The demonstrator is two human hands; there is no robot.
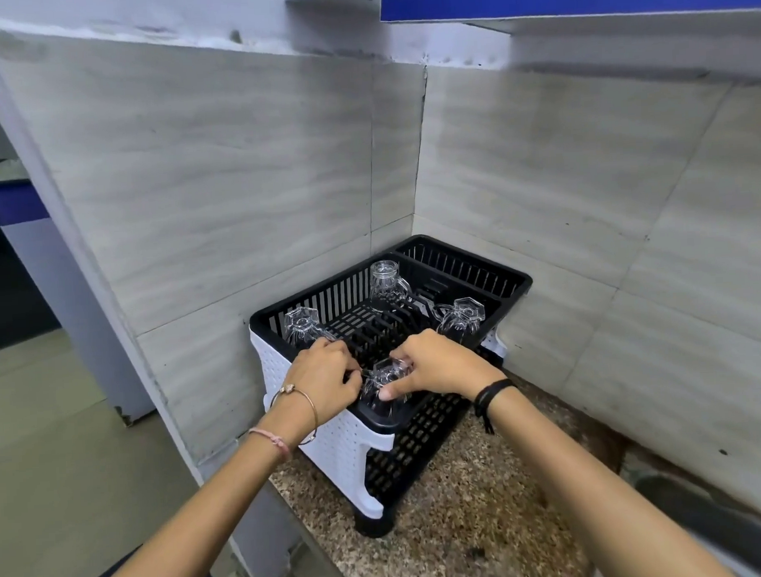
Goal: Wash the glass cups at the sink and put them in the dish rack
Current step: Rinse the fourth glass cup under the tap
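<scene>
the faceted clear glass cup (385,386) is held upside down between both hands, at the near corner of the black slotted plastic dish rack (513,278). it's pinched by the right hand (434,366), thumb on its near side and fingers curled over the base. the left hand (326,378) is curled onto its other side. probably best lowered until the rim's seated flat, then let go gently. three more upturned glass cups (385,283) are parked beyond the fingertips.

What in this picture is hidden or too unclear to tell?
Head view only.
The near cup: the left hand and right hand grip and cover it, hiding whether it sits on the dish rack yet.
The back compartment: its wall hides the floor.
A dark shape, lower right: cut off by the frame edge.
</scene>
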